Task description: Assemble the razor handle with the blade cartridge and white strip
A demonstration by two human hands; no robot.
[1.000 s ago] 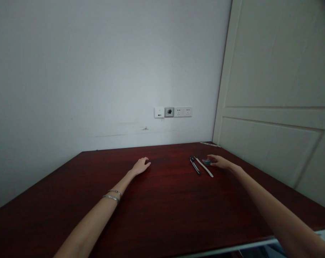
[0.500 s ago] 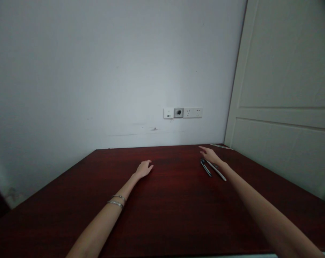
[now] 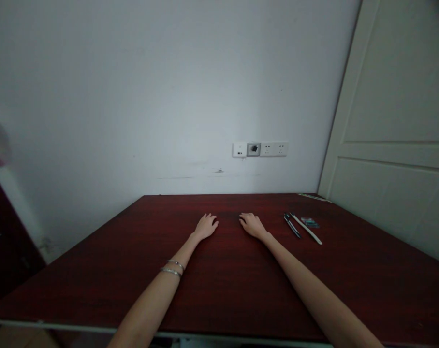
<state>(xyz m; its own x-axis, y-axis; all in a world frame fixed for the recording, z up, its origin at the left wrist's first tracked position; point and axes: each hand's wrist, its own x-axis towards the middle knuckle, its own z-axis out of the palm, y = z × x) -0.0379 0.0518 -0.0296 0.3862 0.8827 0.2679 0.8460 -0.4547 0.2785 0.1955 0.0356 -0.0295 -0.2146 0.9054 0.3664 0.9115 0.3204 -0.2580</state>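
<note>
My left hand (image 3: 205,227) rests palm down on the dark red tabletop (image 3: 219,280), fingers spread, holding nothing. Two silver bracelets (image 3: 174,268) circle that forearm. Across from it, my right hand (image 3: 252,225) also lies flat with its fingers apart and nothing in them. To the right of this hand is a slim black and silver pen-like item (image 3: 292,226). Beside that lies a long, narrow white stick (image 3: 306,229), slanting toward me. Just past the stick sits a small flat clear packet (image 3: 310,223) with greenish contents too small to make out.
White wall behind the table carries a row of sockets (image 3: 260,149), one with a black piece on it. At the far right corner lies a thin pale strip (image 3: 314,197). A panelled pale door (image 3: 393,193) borders the table's right side.
My right hand has moved left, away from the stick and pen-like item, and come down on the tabletop. The small packet now shows. The view has shifted slightly left.
</note>
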